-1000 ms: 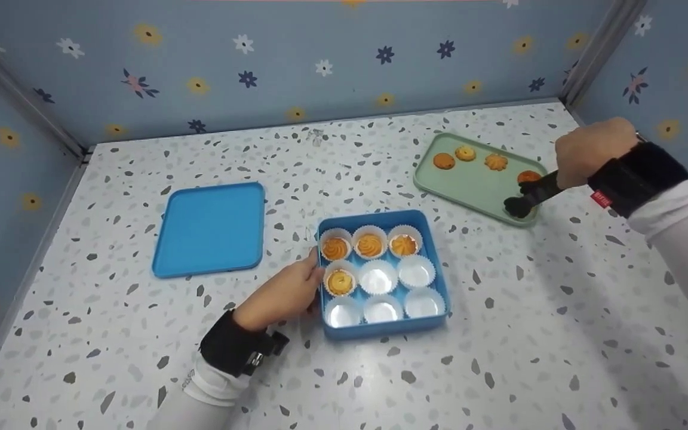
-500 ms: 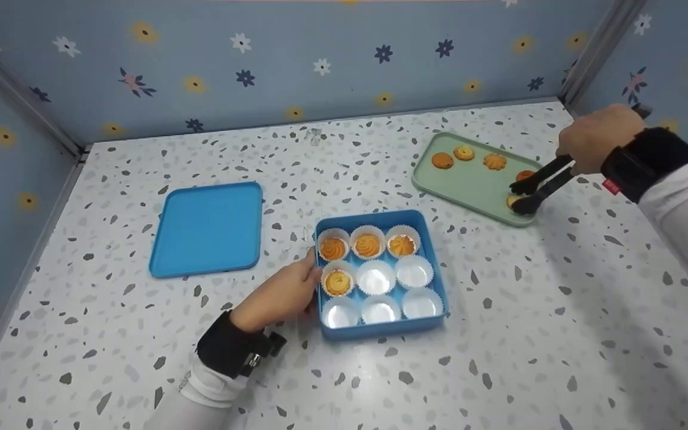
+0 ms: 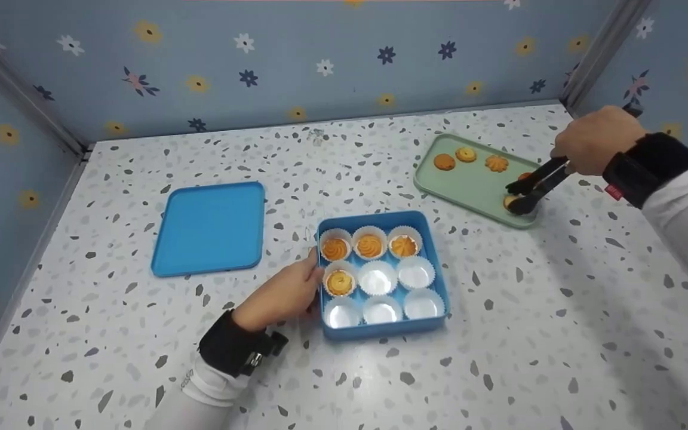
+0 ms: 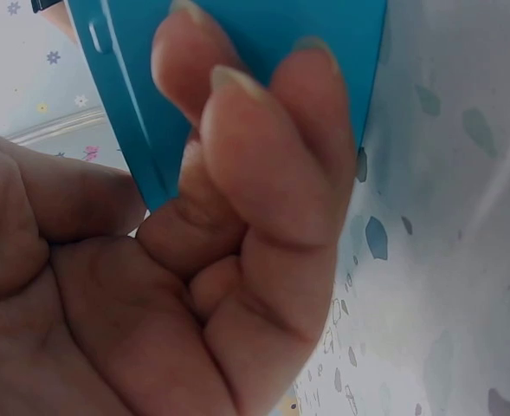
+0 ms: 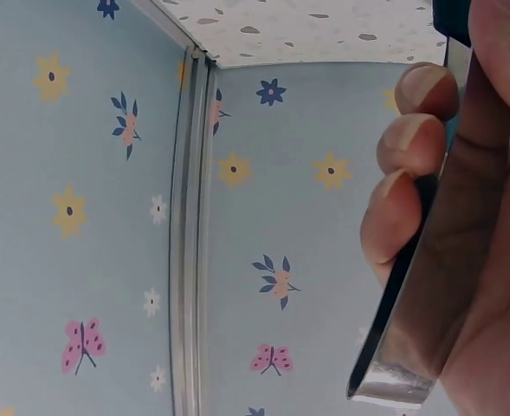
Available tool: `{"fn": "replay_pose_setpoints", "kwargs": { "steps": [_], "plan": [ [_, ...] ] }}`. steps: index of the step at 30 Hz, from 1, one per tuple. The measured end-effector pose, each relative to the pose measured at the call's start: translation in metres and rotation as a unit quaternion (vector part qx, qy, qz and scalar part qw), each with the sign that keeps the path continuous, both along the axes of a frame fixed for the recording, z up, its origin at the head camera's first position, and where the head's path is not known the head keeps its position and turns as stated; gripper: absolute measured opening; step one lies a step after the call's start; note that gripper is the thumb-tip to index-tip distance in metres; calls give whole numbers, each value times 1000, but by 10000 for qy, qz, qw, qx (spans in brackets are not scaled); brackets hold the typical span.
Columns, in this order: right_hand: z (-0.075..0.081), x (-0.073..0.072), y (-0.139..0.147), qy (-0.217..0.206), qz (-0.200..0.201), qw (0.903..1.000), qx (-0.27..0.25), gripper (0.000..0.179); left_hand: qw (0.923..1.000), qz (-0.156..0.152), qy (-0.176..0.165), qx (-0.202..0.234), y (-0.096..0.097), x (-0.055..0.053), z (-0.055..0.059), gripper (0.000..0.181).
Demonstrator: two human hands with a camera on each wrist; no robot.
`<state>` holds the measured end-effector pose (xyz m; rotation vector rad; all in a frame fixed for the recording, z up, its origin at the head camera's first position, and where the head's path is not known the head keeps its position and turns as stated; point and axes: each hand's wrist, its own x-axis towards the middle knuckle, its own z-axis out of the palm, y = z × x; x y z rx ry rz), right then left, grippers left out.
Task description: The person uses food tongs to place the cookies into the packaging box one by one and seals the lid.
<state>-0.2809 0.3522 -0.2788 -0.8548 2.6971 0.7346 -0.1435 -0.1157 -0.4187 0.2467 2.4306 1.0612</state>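
Observation:
My left hand (image 3: 281, 295) holds the left wall of a blue box (image 3: 384, 331). In the left wrist view its curled fingers (image 4: 267, 165) lie against the outer wall, with the thumb at the edge. White paper cups (image 3: 378, 278) fill the box, and cookies (image 3: 369, 245) sit in the back row and the middle-left cup. At the right, my right hand (image 3: 599, 140) grips black-tipped tongs (image 3: 538, 186) with metal at the handle end (image 5: 436, 321). Their tips are around a round yellow cookie (image 3: 509, 202) at the near right corner of a green tray (image 3: 469, 200).
More cookies lie on the tray: a brown round one (image 3: 444, 162), a yellow one (image 3: 466, 154), a flower-shaped one (image 3: 496, 163), and one partly hidden behind the tongs. A blue lid (image 3: 209, 230) lies left of the box. Flower-patterned walls (image 3: 344, 60) border the speckled tabletop (image 3: 499, 358).
The tongs' arms have spread from nearly together and moved slightly, now around the yellow cookie that they hid before. My left hand and the box have stayed in place.

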Motion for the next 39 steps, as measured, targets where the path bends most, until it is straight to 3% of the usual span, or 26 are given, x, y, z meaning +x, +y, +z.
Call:
{"fn": "replay_pose_setpoints", "kwargs": {
  "steps": [13,24,28,32,36,39],
  "plan": [
    [4,9,-2,-59,-137,9996,-223,17,10000,-44,30,-40,0,-1,1,61],
    [35,23,-23,140,-239,9994,-198,31,9998,-121,145,-64,0,-1,0,61],
    [52,35,-41,404,-140,9991,-62,25,9998,-136,160,-56,0,-1,1,61],
    [66,54,-63,840,225,9956,-340,16,9998,-128,177,-44,0,-1,1,60],
    [71,77,-91,1204,738,9878,-659,15,9998,-118,135,-36,0,-1,1,60],
    [69,95,-113,1220,991,9850,-705,18,9999,-117,105,-58,1,-1,0,60]
  ]
}}
